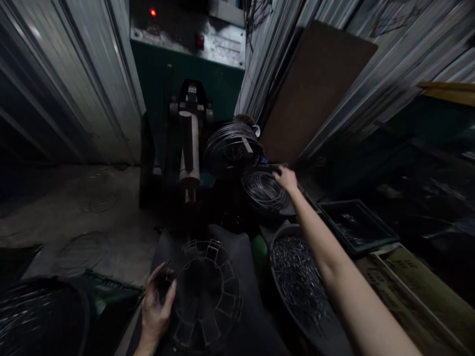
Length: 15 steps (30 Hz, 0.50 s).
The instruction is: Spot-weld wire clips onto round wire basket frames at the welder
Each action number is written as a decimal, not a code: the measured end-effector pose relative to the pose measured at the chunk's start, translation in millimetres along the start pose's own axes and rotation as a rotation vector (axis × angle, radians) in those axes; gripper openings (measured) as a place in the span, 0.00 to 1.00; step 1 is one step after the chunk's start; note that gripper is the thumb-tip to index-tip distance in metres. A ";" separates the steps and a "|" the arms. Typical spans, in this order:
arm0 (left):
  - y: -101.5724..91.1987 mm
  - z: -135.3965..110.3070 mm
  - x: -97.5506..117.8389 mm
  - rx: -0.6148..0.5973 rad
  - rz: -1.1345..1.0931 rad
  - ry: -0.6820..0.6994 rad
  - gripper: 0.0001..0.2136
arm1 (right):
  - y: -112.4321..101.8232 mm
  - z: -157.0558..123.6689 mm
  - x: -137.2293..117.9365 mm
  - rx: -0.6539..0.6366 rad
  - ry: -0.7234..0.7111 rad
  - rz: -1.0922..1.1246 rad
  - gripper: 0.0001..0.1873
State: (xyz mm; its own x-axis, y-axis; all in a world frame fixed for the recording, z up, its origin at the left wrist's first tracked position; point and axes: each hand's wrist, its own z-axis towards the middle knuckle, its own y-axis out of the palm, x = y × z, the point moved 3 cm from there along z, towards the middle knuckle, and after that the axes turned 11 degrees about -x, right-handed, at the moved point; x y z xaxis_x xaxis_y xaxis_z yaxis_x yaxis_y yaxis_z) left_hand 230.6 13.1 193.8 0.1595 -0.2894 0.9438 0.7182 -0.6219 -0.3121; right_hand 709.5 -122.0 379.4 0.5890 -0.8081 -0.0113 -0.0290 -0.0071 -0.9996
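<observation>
My left hand (156,301) holds the left rim of a round wire frame (208,291) that rests on dark cloth over my lap. My right hand (285,179) reaches forward with the arm stretched out and touches the top of a stack of thin wire rings (263,192) beside the machine. Whether its fingers have closed on a ring is hard to tell in the dim light. A larger coil of wire (232,143) sits just behind that stack.
A green machine (187,64) with a red light and a cylindrical arm (190,148) stands ahead. A round tub of small wire pieces (297,277) lies under my right arm. A dark tray (356,225) is at right; corrugated metal walls surround.
</observation>
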 end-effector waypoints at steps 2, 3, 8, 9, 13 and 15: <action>-1.1 0.6 -7.2 -0.010 0.040 0.003 0.23 | 54.2 0.4 26.1 -0.192 0.062 -0.071 0.17; -1.3 1.0 -9.3 -0.016 0.067 0.002 0.22 | 79.1 2.9 35.8 -0.274 0.072 -0.103 0.18; 2.1 4.9 -7.2 -0.018 0.114 -0.008 0.21 | 153.8 25.6 62.4 -0.497 0.008 -0.212 0.17; 3.1 6.0 -6.2 -0.016 0.115 -0.017 0.22 | 159.1 29.8 66.0 -0.508 -0.007 -0.228 0.17; 5.4 9.9 -6.8 -0.031 0.121 -0.042 0.22 | 161.9 38.5 81.2 -0.491 -0.055 -0.264 0.17; 5.5 10.4 -8.6 -0.051 0.130 -0.040 0.22 | 158.0 39.2 88.8 -0.453 -0.066 -0.263 0.19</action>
State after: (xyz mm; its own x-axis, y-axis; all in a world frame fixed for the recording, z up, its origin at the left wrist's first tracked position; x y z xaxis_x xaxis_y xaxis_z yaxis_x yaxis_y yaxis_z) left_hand 240.2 19.7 185.1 0.2763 -0.3411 0.8985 0.6549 -0.6173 -0.4358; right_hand 788.9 -171.7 219.4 0.6725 -0.7059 0.2224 -0.2104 -0.4705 -0.8569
